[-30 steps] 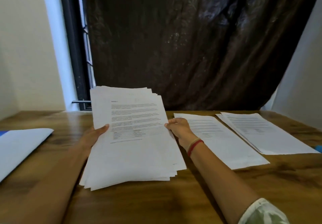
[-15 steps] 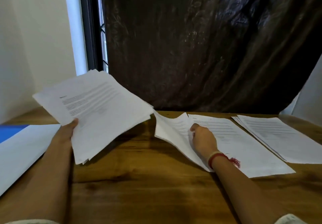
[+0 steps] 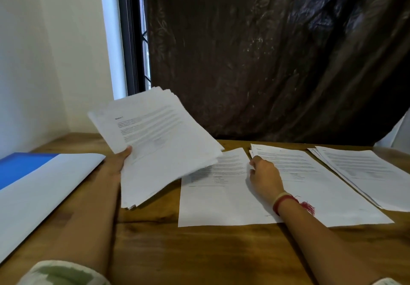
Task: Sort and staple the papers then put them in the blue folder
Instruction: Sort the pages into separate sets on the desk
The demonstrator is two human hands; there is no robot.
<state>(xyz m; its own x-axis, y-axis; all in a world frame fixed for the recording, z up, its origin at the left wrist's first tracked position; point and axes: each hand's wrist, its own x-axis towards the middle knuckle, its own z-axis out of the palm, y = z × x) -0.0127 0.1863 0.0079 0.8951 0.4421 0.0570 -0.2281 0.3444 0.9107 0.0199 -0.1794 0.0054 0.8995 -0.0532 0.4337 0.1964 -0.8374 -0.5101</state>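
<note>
Tabletop (image 3: 199, 256): brown wood, visible grain, low sheen. Paper stack (image 3: 168, 151), 10 o'clock, and loose sheet (image 3: 221, 202), centre: matt white printed paper. Blue folder (image 3: 24, 165), 9 o'clock: smooth finish. Curtain (image 3: 266, 52), 12 o'clock: dark, faintly glossy patterned cloth. Wrist band (image 3: 285, 202): red thread.

One wide-angle view looks out from the person's head, forward and slightly down across the wooden desk (image 3: 199, 253). It faces the dark curtain (image 3: 266, 52) behind the desk's far edge, with a window frame (image 3: 129, 29) and a pale wall (image 3: 44, 52) on the left. The camera sits close: both forearms enter from the bottom edge, and the left hand (image 3: 117, 161) and right hand (image 3: 265, 177) sit mid-frame.
</note>
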